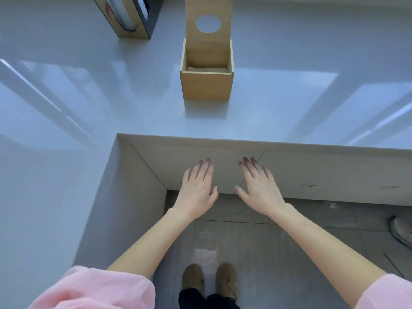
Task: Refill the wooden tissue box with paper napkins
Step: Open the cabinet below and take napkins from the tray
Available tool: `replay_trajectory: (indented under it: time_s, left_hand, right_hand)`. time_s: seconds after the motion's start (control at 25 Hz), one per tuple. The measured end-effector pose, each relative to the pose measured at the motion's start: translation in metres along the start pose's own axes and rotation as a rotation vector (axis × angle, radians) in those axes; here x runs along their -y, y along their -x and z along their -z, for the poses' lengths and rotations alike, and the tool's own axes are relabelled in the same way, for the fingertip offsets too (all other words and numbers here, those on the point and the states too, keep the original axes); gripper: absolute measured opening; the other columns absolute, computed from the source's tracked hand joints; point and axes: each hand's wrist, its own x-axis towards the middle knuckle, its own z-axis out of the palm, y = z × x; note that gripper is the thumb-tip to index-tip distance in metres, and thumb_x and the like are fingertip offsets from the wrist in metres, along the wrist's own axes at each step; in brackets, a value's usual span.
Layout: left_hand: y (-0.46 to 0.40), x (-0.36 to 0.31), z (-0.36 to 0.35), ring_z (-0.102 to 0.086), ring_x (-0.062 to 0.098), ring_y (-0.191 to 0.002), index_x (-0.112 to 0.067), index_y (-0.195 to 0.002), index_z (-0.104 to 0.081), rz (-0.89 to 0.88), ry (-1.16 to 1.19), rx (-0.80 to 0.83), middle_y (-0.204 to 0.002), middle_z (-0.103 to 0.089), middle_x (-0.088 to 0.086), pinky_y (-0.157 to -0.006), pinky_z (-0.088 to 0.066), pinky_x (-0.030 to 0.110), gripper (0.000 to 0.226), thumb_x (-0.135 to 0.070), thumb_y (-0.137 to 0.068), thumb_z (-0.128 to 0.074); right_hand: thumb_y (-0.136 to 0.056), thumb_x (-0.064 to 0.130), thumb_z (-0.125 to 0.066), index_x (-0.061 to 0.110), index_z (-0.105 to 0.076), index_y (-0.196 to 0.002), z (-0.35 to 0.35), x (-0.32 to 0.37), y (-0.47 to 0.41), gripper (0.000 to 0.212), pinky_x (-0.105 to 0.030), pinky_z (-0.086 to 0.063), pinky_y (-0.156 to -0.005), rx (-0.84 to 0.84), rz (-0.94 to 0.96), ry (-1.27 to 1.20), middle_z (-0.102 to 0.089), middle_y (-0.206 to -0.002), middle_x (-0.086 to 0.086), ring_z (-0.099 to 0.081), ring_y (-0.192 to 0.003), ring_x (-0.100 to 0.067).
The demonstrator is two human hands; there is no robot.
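Glossy white L-shaped counter (66, 97) reflecting window light, wood-and-black holder (131, 17) at its far left, grey tiled floor (289, 241) below, two brown shoes (209, 279) side by side, grey shoe (402, 230) at right edge

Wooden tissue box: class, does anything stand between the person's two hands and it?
Nothing visible does. The wooden tissue box sits on the white counter with its lid raised. Left hand and right hand hover empty below the counter edge; bare countertop lies between.

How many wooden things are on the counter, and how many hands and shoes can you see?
Wooden tissue box: 1
Wooden holder: 1
Hands: 2, left hand, right hand
Brown shoes: 2
Grey shoe: 1
Total: 7
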Motion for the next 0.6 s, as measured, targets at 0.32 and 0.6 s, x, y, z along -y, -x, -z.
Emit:
replay_trajectory:
  time_s: [0.32,0.6]
  left_hand:
    - [-0.062,-0.004,-0.031,-0.018,0.030,-0.140,-0.003,-0.143,-0.019,-0.050,-0.053,-0.047,-0.151,-0.026,0.013,-0.115,-0.005,0.047,0.063,-0.024,-0.088,-0.042]
    - [-0.085,-0.020,-0.040,-0.026,0.034,-0.136,-0.003,-0.139,-0.030,0.064,-0.009,-0.080,-0.145,-0.036,0.016,-0.113,-0.011,0.050,0.062,-0.020,-0.083,-0.049]
  right_hand:
    - [-0.087,0.022,-0.051,0.004,-0.030,-0.140,-0.027,-0.039,-0.051,0.060,-0.042,-0.010,-0.116,-0.190,-0.068,0.035,-0.039,-0.146,-0.012,-0.029,-0.137,-0.025]
    - [-0.073,0.004,-0.065,-0.005,-0.051,-0.125,-0.043,-0.040,-0.055,0.054,-0.050,-0.032,-0.107,-0.382,-0.056,0.052,-0.058,-0.126,-0.022,-0.053,-0.119,-0.036]
